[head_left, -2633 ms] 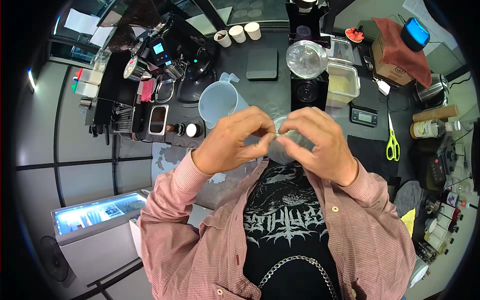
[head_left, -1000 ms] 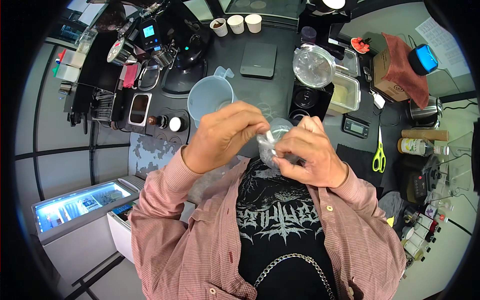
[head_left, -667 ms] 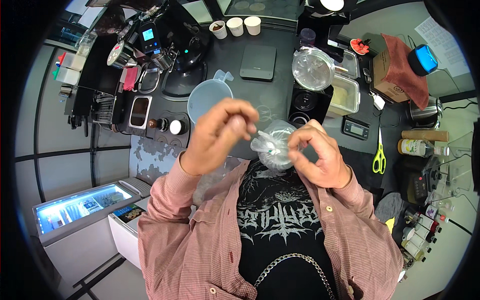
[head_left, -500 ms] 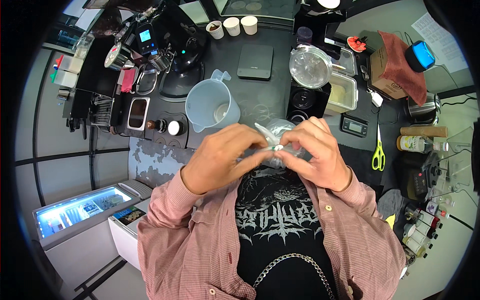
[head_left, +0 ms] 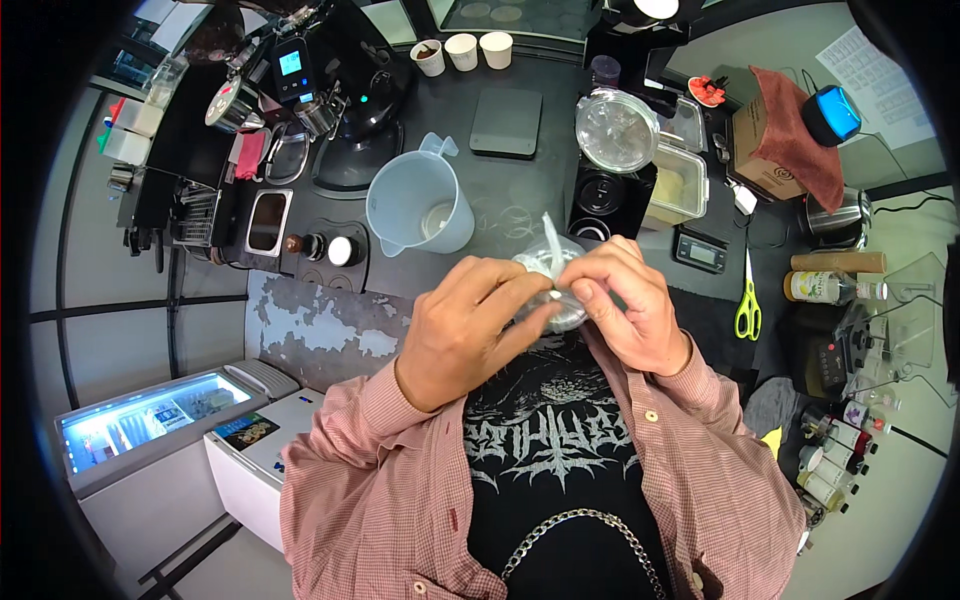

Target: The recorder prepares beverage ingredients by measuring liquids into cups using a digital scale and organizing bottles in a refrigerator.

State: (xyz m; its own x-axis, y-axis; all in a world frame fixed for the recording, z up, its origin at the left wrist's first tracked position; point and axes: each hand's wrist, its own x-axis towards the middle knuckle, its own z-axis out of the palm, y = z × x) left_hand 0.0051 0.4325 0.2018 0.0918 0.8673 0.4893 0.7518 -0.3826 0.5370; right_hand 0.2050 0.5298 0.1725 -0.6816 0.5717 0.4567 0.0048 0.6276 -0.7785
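Just in front of my chest, both hands work at the gathered neck of a clear plastic bag (head_left: 572, 316). My left hand (head_left: 455, 335) is closed, its thumb and fingers pinching the gathered plastic from the left. From the right, my right hand (head_left: 635, 310) pinches the same spot with thumb and forefinger. A thin, twisted end of the bag stands up between the two hands. A small white bit shows at the pinch, too small to name. The fingers hide most of the bag. Beyond my left hand stands a translucent bluish measuring jug (head_left: 395, 195).
A flat dark scale (head_left: 507, 122) lies behind the jug, with three paper cups (head_left: 462, 52) at the back. To the right are a lidded clear container (head_left: 690, 190), a small scale (head_left: 700, 252), green-handled scissors (head_left: 748, 315) and bottles. An espresso machine (head_left: 350, 120) stands at left.
My left hand has shifted slightly right and lower, its fingers closing nearer the pinch. The bag's loose end now points more upright. The whole view has shifted a little.
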